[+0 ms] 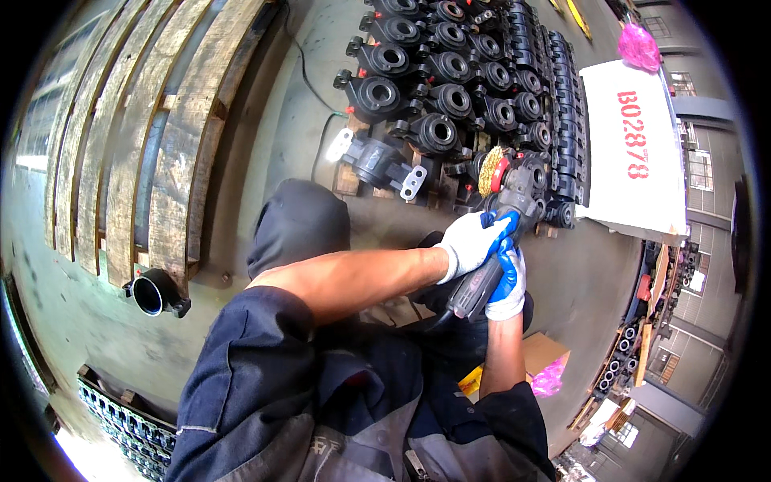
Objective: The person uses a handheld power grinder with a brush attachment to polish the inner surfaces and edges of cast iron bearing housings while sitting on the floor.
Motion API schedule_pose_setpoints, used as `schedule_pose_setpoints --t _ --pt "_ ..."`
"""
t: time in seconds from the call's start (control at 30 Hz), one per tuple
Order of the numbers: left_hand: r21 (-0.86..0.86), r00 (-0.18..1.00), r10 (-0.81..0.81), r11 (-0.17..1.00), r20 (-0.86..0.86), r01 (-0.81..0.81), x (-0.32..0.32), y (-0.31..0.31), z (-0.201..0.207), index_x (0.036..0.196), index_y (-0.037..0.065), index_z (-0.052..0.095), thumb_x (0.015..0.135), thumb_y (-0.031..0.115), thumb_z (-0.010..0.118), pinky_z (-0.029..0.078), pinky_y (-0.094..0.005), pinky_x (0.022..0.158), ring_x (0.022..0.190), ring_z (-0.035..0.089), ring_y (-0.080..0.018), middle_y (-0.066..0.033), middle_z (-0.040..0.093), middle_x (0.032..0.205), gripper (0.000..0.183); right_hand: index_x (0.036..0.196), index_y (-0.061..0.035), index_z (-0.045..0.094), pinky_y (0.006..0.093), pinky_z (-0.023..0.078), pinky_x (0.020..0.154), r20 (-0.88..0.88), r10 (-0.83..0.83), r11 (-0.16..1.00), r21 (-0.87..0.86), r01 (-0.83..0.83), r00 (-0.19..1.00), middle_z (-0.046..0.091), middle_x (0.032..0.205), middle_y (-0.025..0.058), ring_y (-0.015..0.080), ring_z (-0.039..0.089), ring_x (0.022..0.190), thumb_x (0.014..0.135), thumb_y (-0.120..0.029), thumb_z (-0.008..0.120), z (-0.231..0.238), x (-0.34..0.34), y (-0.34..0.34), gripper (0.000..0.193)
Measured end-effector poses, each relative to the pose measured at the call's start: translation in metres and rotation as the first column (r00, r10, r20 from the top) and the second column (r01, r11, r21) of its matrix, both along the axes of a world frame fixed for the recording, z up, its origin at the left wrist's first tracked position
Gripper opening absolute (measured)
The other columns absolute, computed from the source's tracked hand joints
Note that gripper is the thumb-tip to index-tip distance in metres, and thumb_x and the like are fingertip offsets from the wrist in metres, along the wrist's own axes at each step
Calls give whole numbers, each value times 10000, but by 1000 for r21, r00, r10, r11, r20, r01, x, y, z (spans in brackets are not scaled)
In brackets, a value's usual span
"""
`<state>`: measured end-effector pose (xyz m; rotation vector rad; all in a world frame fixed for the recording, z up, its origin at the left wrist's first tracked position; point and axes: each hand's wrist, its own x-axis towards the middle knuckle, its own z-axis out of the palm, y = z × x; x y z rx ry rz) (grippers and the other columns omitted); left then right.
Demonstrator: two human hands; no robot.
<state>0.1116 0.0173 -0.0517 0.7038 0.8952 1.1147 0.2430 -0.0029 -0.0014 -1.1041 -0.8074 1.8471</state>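
Grinder (pixel 499 233) with its wire brush (pixel 488 170) sat low over the stacked castings (pixel 450 96); we held it firmly, left hand (pixel 474 241) forward, right hand (pixel 507 281) wrapped round the body. Brushing seemed underway, and we judged the next pass needed steady pressure.

White-and-blue gloves (pixel 490 249) grip a grey grinder (pixel 502 233) with brass-yellow brush (pixel 487 171); black castings (pixel 450 96), pink bag (pixel 638 46).
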Motion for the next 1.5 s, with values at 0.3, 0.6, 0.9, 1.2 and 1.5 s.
schedule_pose_setpoints --t 0.3,0.6,0.9,1.2,1.5 --pt "-28 994 -106 994 5 106 -16 -3 7 1105 32 708 1036 395 584 503 -310 785 812 605 -126 -44 716 916 390 1392 -31 528 258 465 1005 1 -68 997 -41 68 998 621 1177 -29 88 602 1080 967 -130 694 -8 2 -7 467" --pt "-17 979 -77 996 189 82 -13 -4 -1 1206 26 672 1041 346 588 515 -306 814 876 620 -126 -45 716 1007 369 1365 -68 567 413 458 1103 15 -96 995 25 96 995 650 1271 83 236 613 1221 930 -236 685 -25 -2 -6 481" --pt "40 998 26 999 56 -28 -16 -12 7 1025 16 732 1020 464 560 507 -351 755 751 632 -186 -120 723 843 481 1409 -29 514 377 473 1084 44 -33 998 46 31 999 652 1237 54 198 628 1172 930 -203 688 -6 -12 -13 539" --pt "-100 777 62 995 626 2 -6 -16 23 1318 103 601 1072 396 546 498 -358 943 1039 600 -155 -41 674 1145 386 1390 -30 503 289 528 948 472 22 944 281 -175 881 640 1200 84 162 639 1046 851 -16 745 15 -23 15 591" --pt "-195 933 42 980 358 30 -8 -39 10 1277 33 608 971 351 697 506 -318 925 1007 643 -175 -91 706 1131 450 1344 -8 543 292 535 894 519 148 959 133 -251 842 655 1144 83 160 636 1005 888 53 635 -13 -2 20 469"
